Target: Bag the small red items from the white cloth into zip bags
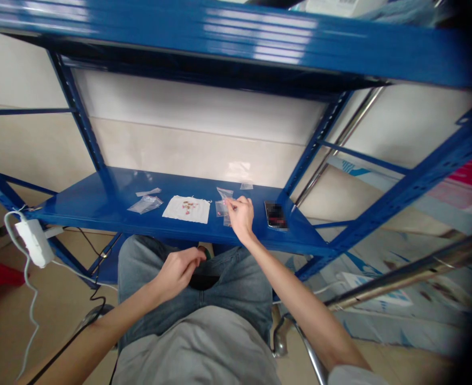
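Our glossy blue shelf, white sheet speckled red-brown

We see the blue shelf [99,208] carrying a white sheet [186,209] with reddish-brown specks [187,207] mid-shelf, colourless clear plastic bags [222,208] toward its right, and faded blue jeans [236,289] below.

Right hand [239,218] pinching small clear plastic bag [221,208], left hand [178,272] above jeans [236,299], blue shelf [99,199]

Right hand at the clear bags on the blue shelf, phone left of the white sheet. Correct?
No: the phone lies right of the white sheet, past the right hand, as the head view shows. The rest stands.
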{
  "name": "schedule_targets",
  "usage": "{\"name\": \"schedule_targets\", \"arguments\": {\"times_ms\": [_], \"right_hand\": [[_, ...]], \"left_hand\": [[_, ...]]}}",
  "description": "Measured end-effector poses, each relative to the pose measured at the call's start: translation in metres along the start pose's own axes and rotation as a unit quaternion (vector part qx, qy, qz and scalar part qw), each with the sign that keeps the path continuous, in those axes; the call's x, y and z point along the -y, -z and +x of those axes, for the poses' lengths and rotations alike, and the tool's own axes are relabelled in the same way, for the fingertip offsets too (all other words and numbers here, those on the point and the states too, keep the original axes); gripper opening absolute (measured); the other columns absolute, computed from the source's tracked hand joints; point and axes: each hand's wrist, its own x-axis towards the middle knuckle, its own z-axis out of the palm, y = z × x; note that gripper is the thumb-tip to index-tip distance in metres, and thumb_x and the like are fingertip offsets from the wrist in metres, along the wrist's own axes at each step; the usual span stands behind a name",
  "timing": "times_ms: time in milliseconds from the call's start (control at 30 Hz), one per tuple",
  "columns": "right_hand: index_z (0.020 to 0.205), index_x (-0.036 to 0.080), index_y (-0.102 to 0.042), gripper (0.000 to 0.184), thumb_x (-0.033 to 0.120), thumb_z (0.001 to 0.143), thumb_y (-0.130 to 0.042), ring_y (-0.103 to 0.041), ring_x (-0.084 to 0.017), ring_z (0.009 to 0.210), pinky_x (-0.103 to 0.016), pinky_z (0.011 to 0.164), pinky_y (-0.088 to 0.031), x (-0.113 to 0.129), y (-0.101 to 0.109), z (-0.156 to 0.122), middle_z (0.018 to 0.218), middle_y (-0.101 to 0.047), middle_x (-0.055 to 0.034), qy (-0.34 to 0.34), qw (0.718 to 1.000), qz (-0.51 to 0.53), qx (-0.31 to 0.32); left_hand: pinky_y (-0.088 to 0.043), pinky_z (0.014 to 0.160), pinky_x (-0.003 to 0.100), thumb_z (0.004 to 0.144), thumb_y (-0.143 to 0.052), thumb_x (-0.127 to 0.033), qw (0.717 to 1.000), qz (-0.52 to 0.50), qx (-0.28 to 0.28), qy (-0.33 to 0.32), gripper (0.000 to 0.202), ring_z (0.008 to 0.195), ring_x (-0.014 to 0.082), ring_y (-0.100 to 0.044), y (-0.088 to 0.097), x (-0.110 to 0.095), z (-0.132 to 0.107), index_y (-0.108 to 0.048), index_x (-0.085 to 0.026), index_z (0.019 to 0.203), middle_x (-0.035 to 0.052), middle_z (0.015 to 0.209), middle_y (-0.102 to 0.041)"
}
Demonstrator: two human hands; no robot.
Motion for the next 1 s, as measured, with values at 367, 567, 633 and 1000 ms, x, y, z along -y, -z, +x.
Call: {"name": "schedule_targets", "arguments": {"times_ms": [367,567,633,1000], "right_hand": [[0.128,0.027,-0.067,0.035,0.029,0.097,-0.050,-0.056,-0.020,0.072,-0.034,0.075,-0.048,0.065,0.038,-0.128,0.086,-0.066,-0.0064,0.031,0.947,0.219,0.231],[0.136,0.026,-0.057,0.043,0.033,0.093,-0.058,-0.057,-0.020,0.095,-0.032,0.080,-0.049,0.051,0.035,-0.109,0.111,-0.060,-0.0088,-0.030,0.953,0.258,0.155],[0.126,0.024,-0.064,0.038,0.035,0.089,-0.063,-0.058,-0.021,0.094,-0.032,0.077,-0.048,0.043,0.027,-0.105,0.108,-0.062,-0.0083,-0.050,0.938,0.291,0.179],[0.085,0.017,-0.063,0.022,0.037,0.080,-0.070,-0.058,-0.012,0.060,-0.024,0.058,-0.043,0.034,0.035,-0.105,0.071,-0.069,-0.0021,-0.257,0.778,0.491,0.295]], "left_hand": [[-0.055,0.061,0.027,0.087,-0.062,-0.049,0.899,-0.383,-0.075,0.197,0.040,0.081,0.0208,-0.069,-0.015,0.007,0.016,-0.072,-0.014,0.102,0.0121,0.098,-0.073],[-0.050,0.059,0.023,0.090,-0.059,-0.043,0.937,-0.295,0.015,0.186,0.033,0.076,0.0176,-0.066,-0.009,0.023,0.012,-0.074,-0.014,0.095,0.0101,0.090,-0.073],[-0.049,0.059,0.023,0.089,-0.060,-0.042,0.952,-0.256,0.052,0.158,0.032,0.077,0.0171,-0.064,-0.009,0.025,0.012,-0.076,-0.015,0.095,0.0102,0.094,-0.072],[-0.038,0.054,0.021,0.078,-0.074,-0.049,0.910,-0.345,-0.061,0.223,0.036,0.055,0.0096,-0.048,-0.002,0.023,0.013,-0.068,-0.013,0.073,0.0007,0.063,-0.061]]}}
